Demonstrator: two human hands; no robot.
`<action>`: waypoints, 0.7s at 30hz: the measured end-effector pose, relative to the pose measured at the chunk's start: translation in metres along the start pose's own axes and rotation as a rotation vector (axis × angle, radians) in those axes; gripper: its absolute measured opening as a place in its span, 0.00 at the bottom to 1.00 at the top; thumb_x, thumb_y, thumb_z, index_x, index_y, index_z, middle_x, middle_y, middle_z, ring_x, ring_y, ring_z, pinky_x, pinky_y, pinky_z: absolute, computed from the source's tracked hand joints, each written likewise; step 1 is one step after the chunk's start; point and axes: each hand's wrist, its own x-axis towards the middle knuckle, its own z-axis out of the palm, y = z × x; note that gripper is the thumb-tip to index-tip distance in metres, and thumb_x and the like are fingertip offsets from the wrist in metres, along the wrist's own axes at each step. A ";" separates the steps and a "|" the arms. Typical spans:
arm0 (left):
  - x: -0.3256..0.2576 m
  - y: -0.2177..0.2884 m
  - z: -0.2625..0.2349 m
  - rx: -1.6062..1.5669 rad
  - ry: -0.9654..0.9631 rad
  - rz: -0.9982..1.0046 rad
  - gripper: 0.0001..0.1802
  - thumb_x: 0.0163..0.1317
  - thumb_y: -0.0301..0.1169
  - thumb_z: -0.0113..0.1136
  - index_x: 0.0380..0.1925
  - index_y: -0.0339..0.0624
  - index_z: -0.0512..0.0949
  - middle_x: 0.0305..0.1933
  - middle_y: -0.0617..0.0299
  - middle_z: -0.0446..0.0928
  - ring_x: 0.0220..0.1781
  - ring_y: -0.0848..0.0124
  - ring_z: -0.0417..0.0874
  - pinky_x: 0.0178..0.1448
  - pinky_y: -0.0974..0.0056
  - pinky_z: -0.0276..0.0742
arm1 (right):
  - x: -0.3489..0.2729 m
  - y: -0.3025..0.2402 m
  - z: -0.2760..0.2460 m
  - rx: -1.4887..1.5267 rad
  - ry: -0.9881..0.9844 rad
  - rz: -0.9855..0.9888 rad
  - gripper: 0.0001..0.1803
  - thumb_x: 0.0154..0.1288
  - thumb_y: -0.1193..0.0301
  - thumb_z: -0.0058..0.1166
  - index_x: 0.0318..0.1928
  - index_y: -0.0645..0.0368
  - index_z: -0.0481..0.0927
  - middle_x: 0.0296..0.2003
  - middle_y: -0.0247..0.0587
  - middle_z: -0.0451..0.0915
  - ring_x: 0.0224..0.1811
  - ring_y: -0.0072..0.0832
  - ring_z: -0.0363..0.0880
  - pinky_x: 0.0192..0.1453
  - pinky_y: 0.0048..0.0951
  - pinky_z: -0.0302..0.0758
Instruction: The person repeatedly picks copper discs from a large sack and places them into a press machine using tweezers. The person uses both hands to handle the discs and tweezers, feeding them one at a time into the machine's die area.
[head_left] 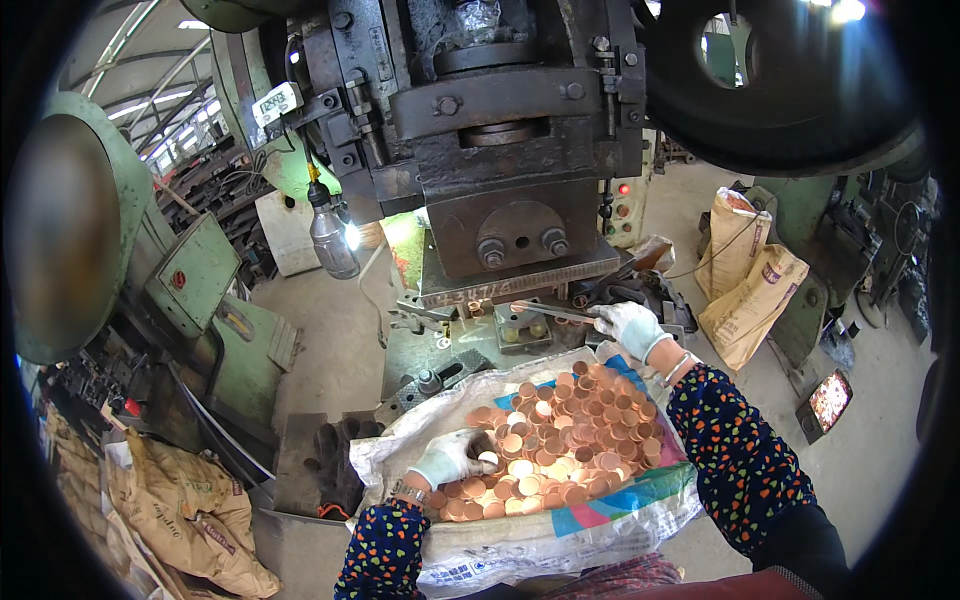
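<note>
My left hand (450,458), in a white glove, rests at the left side of a heap of round copper discs (585,425). Its fingers are closed on a copper disc (488,458). The heap lies in an opened white woven sack (400,450) in front of me. My right hand (632,328), also gloved, is closed round long metal tweezers (560,313). They point left, their tips close to the die under the press ram (515,235); whether the tips grip anything is too small to tell.
A bottle-shaped lamp (333,235) hangs left of the ram. Dark gloves (340,450) lie left of the sack. Paper sacks stand on the floor at right (755,300) and lower left (185,500). A lit phone (828,402) is at far right. Red buttons (624,190) sit behind the press.
</note>
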 end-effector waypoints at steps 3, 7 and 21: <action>0.003 -0.003 0.000 -0.063 -0.018 -0.002 0.27 0.48 0.45 0.72 0.45 0.43 0.79 0.37 0.61 0.82 0.37 0.70 0.82 0.42 0.66 0.77 | -0.013 -0.005 0.002 0.005 0.090 -0.004 0.18 0.67 0.58 0.45 0.50 0.51 0.78 0.34 0.43 0.82 0.37 0.41 0.81 0.40 0.40 0.77; 0.004 -0.010 0.000 -0.202 -0.057 -0.043 0.20 0.51 0.44 0.70 0.39 0.42 0.80 0.31 0.65 0.82 0.29 0.76 0.80 0.35 0.69 0.75 | -0.042 -0.024 -0.006 0.225 0.083 0.082 0.18 0.67 0.58 0.44 0.52 0.50 0.77 0.33 0.45 0.81 0.36 0.43 0.80 0.40 0.40 0.76; 0.008 -0.014 0.006 -0.328 0.107 -0.121 0.14 0.55 0.34 0.66 0.43 0.46 0.82 0.36 0.65 0.83 0.36 0.77 0.82 0.43 0.70 0.78 | -0.189 -0.090 0.012 1.144 -0.331 0.277 0.21 0.68 0.68 0.51 0.58 0.66 0.72 0.36 0.30 0.77 0.35 0.15 0.71 0.43 0.20 0.72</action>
